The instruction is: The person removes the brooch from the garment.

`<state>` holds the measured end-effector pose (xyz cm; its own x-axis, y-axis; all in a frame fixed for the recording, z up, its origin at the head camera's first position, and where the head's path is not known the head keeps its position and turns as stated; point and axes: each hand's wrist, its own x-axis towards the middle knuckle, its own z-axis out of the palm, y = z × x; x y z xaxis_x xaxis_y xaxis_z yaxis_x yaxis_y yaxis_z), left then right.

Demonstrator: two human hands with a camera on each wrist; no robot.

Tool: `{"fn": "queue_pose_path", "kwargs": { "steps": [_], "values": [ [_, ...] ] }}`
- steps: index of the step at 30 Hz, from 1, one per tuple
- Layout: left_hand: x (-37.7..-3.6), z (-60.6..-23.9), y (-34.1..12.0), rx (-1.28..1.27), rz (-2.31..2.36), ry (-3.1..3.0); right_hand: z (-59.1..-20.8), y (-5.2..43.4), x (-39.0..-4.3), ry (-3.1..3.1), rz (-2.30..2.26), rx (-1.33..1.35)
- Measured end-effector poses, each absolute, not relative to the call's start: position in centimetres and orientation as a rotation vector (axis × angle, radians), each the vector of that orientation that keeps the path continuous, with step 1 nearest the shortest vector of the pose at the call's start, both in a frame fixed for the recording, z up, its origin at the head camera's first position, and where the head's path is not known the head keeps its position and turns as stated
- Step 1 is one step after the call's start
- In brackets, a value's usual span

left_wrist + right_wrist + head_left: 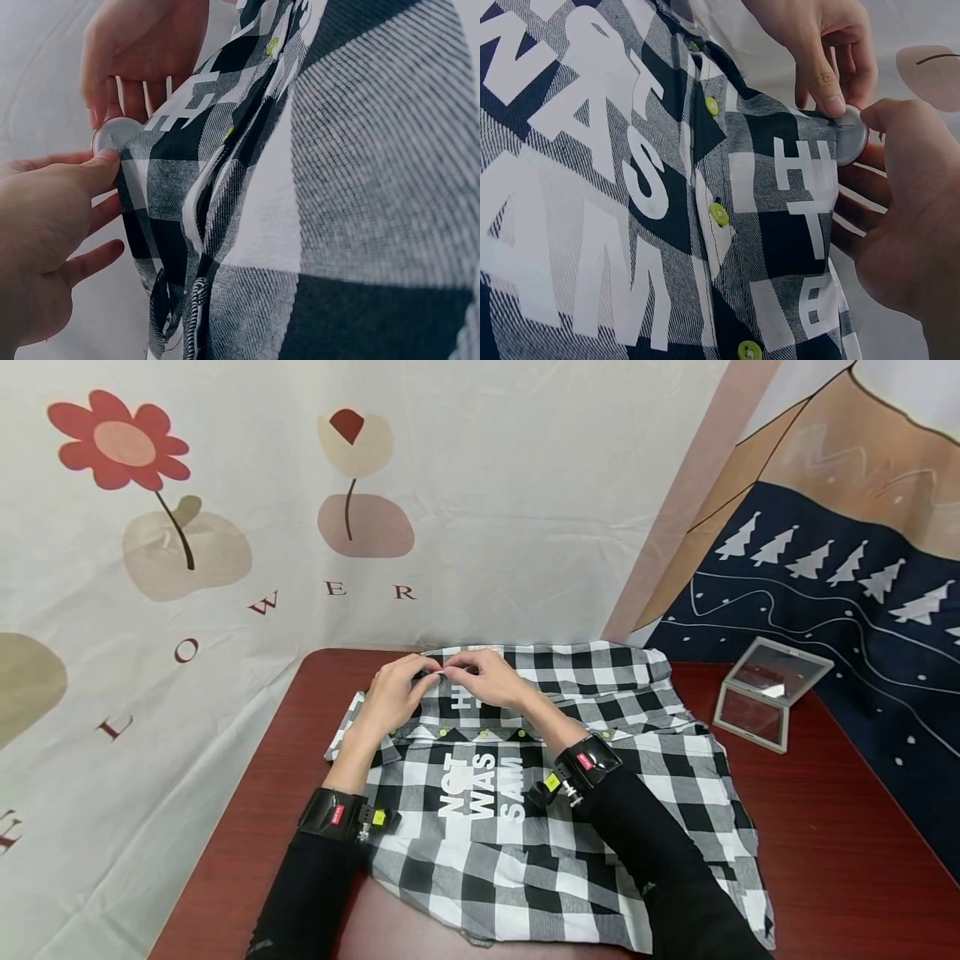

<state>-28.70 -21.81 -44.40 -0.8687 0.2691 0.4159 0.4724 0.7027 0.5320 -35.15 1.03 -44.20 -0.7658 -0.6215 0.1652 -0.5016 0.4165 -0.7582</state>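
The black-and-white checked cotton shirt (570,810) with white block lettering lies spread flat on the dark red wooden table (847,860), covering most of the middle of the tabletop, its far edge near the hanging cloth backdrop. Yellow-green buttons (719,214) run across it along a folded band. Behind the table hangs a pale fabric backdrop printed with red and beige flowers (120,439), and to the right of it a dark blue cloth with white fir trees (825,560). A small white-framed folding mirror (772,693) stands open on the table, well apart from the shirt's right edge.

Both arms in black sleeves reach over the shirt, each wrist carrying a black strap. The left hand (393,689) and the right hand (491,677) meet at the far edge of the shirt, fingertips touching. Between them sits a small round silver-grey disc (850,135) with a reddish rim, right at the shirt's edge. The left thumb (97,169) presses on the disc and the left fingers curl beneath the cloth, so that hand pinches disc and fabric together. The right hand's thumb and forefinger (821,79) pinch the disc from the other side.
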Motion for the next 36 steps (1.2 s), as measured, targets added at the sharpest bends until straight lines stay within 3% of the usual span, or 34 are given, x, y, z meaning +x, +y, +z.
{"fn": "queue_pose_path", "kwargs": {
  "steps": [5,21,36],
  "values": [
    [-28.6,-44.2,-21.8,-0.577,-0.898,-2.618,-44.0,1.3,-34.8,2.584,-1.249,-1.036],
    [-28.2,-44.1,-21.3,-0.567,-0.679,-2.549,-42.9,0.2,-33.4,3.072,-0.661,-1.586],
    [-28.1,-44.0,-20.9,-0.571,-0.607,-2.527,-42.8,-0.1,-33.1,3.127,-0.518,-1.597]
  ]
}}
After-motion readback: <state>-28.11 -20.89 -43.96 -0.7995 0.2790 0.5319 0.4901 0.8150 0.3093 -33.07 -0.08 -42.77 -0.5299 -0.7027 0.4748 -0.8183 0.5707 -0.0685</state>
